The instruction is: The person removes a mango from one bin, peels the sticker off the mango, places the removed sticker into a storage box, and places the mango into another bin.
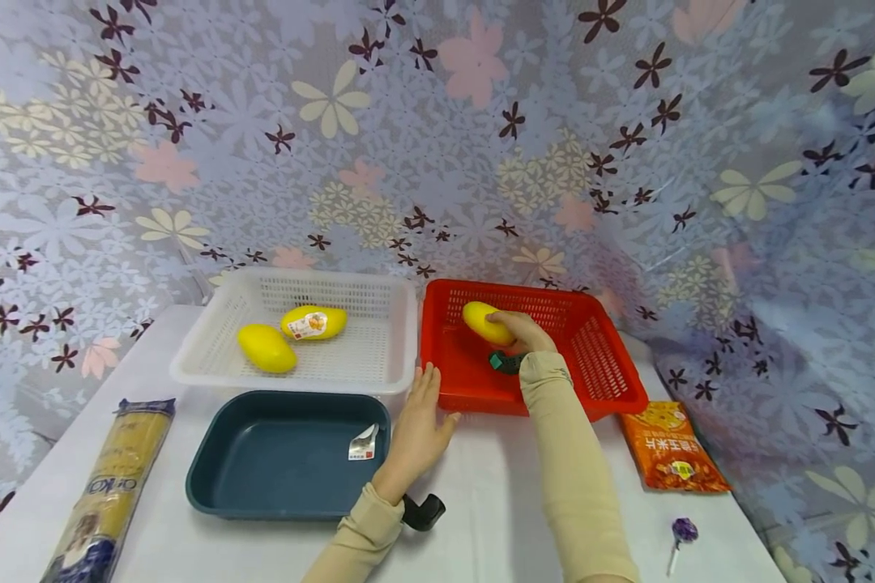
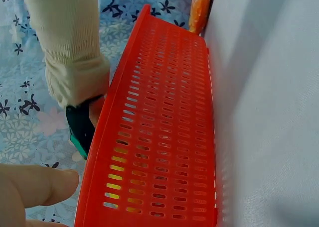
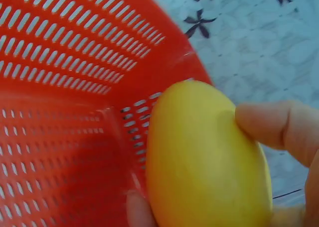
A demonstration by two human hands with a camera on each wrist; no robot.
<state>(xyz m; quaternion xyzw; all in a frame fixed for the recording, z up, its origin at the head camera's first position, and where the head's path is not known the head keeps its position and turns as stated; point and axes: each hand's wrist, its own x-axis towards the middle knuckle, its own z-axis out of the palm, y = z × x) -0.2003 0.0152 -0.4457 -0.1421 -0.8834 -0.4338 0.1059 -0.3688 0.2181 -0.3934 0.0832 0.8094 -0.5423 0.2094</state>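
My right hand point(image 1: 522, 329) grips a smooth yellow mango point(image 1: 481, 319) inside the red basket point(image 1: 474, 403). In the right wrist view, thumb and fingers lie on opposite sides of the mango point(image 3: 202, 147), which is near the basket's corner. My left hand point(image 1: 419, 433) has its fingers extended, fingertips at the red basket's front left corner. From the left wrist view, the basket's slotted side wall point(image 2: 154, 117) stands beside that hand's thumb, and yellow shows through its slots. Two more yellow mangoes, one plain point(image 1: 266, 348) and one with a label point(image 1: 328, 322), lie in the white basket point(image 1: 368, 385).
A dark teal tray point(image 1: 284, 512) holding a small silver-and-white packet point(image 1: 363, 444) sits in front of the white basket. Far left lies a pack of spaghetti point(image 1: 105, 494). An orange snack bag point(image 1: 672, 447) and a purple lollipop point(image 1: 684, 531) lie at right. Floral cloth point(image 1: 408, 146) hangs behind.
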